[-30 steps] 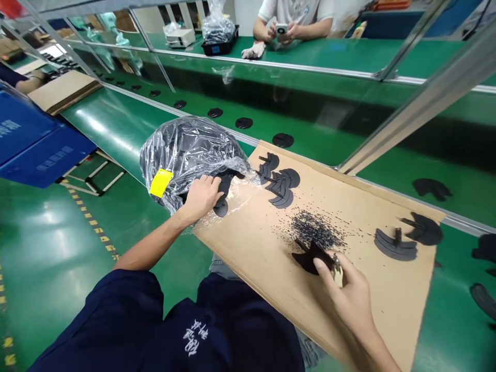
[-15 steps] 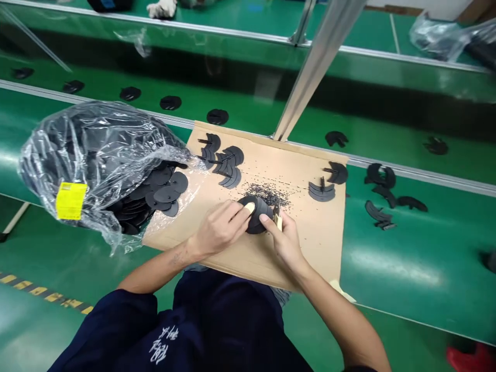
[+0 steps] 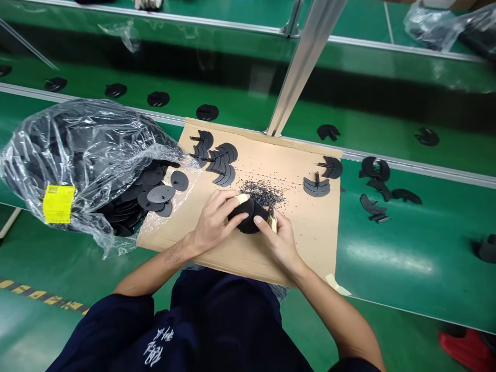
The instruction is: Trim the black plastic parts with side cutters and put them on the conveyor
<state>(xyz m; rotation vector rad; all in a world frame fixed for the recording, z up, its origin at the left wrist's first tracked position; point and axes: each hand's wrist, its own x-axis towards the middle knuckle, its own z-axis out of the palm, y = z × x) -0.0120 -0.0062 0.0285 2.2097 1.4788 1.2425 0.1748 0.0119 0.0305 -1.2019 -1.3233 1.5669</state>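
Observation:
My left hand [image 3: 217, 219] grips round black discs [image 3: 248, 214] over the cardboard sheet [image 3: 201, 232], with a pale cover on one finger. My right hand [image 3: 281, 235] presses its thumb on the right edge of the discs and also holds a small tool with a pale wrapping [image 3: 272, 222], its dark tip pointing up. Black crumbs [image 3: 261, 192] are scattered on the cardboard just beyond the discs. Curved black pieces [image 3: 223, 174] lie in overlapping groups at the cardboard's back left, and more curved pieces [image 3: 316, 187] lie at its right side.
On the left, a clear plastic bag [image 3: 85, 139] with a yellow label spills black discs [image 3: 160, 194]. A metal post [image 3: 298, 72] rises behind the cardboard. Curved black parts [image 3: 406, 195] lie on the green table to the right. More black pieces [image 3: 207, 112] sit beyond the metal rail.
My left thumb now lies across the front of the discs, and a plain disc face shows where layered edges showed before. The whole view has shifted slightly.

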